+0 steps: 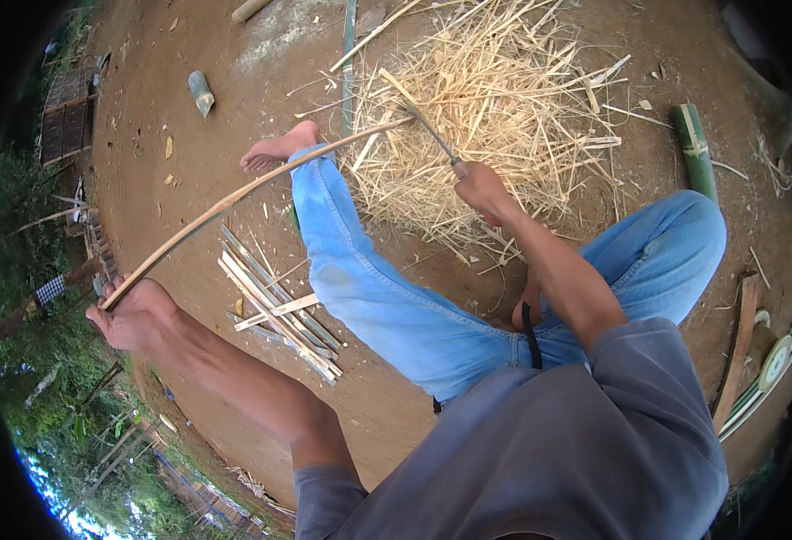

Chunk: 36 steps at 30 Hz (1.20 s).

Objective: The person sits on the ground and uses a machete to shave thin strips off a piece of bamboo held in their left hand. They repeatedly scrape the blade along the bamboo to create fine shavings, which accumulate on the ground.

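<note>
My left hand (139, 315) is closed round the near end of a long bamboo strip (234, 197), which slants up and right across my outstretched shin. In my right hand (484, 191) is the handle of a knife (434, 135), its thin blade pointing up and left. The blade meets or crosses the strip close to the strip's far end; whether it cuts in cannot be made out. A pale sliver stands out just beyond that spot. Beneath the knife spreads a large heap of bamboo shavings (522, 117).
Several split bamboo strips (279, 310) lie left of my outstretched leg (351, 261). A green bamboo piece (695, 148) is by my bent right knee. A short bamboo piece (201, 93) rests at upper left. A wooden board (735, 351) and a pale round object (775, 364) lie at right.
</note>
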Tool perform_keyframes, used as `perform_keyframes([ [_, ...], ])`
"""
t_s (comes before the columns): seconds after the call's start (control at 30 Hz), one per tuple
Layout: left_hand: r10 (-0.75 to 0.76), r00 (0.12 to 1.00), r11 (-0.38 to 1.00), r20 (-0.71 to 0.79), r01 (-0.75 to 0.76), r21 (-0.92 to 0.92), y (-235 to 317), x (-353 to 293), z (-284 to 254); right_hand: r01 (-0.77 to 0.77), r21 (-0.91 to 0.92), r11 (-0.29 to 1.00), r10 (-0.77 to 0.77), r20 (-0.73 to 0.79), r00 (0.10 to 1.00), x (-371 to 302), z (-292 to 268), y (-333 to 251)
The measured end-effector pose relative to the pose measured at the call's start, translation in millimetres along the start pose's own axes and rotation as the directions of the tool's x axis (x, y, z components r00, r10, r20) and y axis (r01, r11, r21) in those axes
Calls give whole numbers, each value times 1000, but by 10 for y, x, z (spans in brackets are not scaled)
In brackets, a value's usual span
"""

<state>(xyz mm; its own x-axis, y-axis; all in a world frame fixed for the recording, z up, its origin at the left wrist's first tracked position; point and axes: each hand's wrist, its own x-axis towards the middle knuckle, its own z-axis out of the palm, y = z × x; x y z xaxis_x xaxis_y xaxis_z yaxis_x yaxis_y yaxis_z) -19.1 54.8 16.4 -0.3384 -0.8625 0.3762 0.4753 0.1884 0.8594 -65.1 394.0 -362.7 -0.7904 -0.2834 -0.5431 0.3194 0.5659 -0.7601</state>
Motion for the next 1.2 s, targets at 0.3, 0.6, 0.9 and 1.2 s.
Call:
perform_keyframes([
  [0.3,41,997,992,67,-33,-119,78,-333,298,453,48,890,-452,221,864,-906,45,-1156],
  [0.6,43,999,999,-33,-44,-5,90,-382,340,183,1,983,-183,61,981,-418,167,-320],
  [0.9,46,997,997,-66,-42,67,49,-206,204,23,-43,999,-25,-54,998,-107,128,54],
  [1.2,160,940,957,-300,-74,279,-164,-179,276,176,30,984,-179,153,972,-580,18,-706],
])
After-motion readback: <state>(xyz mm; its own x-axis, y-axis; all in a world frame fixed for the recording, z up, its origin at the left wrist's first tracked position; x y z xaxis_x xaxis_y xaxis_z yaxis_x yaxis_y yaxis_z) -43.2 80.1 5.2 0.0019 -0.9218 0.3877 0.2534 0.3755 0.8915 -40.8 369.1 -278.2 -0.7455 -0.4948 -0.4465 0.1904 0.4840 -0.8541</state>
